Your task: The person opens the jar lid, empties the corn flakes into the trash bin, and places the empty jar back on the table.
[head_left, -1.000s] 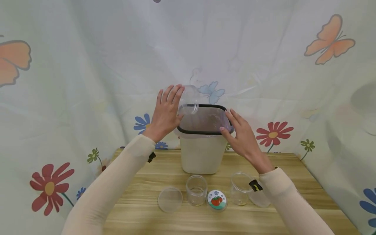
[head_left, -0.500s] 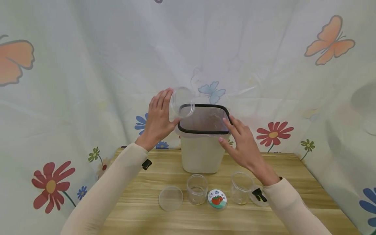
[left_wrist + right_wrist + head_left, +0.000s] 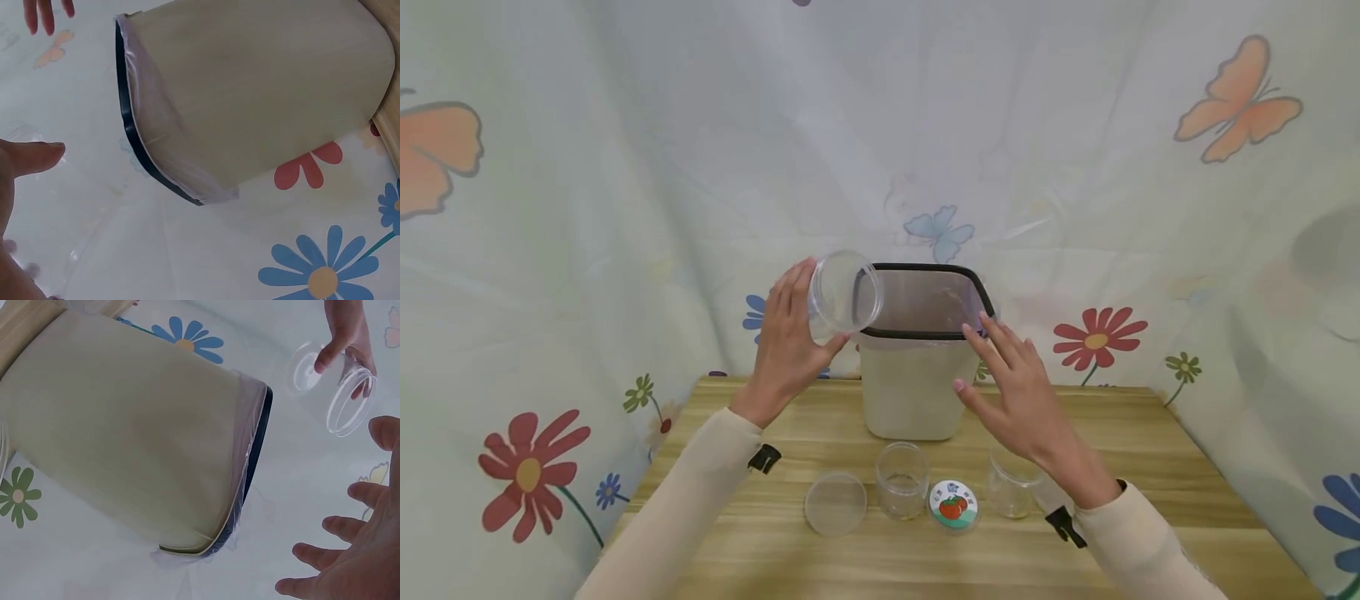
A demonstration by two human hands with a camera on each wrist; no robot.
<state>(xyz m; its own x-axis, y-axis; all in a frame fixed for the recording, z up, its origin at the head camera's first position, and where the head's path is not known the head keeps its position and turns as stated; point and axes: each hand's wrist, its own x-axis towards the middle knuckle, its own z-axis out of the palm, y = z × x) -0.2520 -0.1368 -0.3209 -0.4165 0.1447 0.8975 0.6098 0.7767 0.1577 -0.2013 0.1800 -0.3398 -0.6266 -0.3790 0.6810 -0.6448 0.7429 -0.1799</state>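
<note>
My left hand grips a clear plastic jar by its side, tilted with its round mouth toward the right, at the left rim of a cream trash bin. Fingers and thumb lie around the jar in the right wrist view, where the jar looks see-through with nothing visible inside. The bin has a black rim ring over a thin lilac bag. My right hand is beside the bin's right front corner, fingers spread, holding nothing. Whether its fingertips touch the rim is unclear.
On the wooden table, in front of the bin, stand a clear jar and another clear jar, partly behind my right wrist. A translucent lid and a tomato-printed lid lie near them. A flowered curtain hangs behind.
My left hand has come left and down with the jar, away from above the bin's opening, turning its mouth more toward me. My right hand has drawn slightly down from the bin's rim.
</note>
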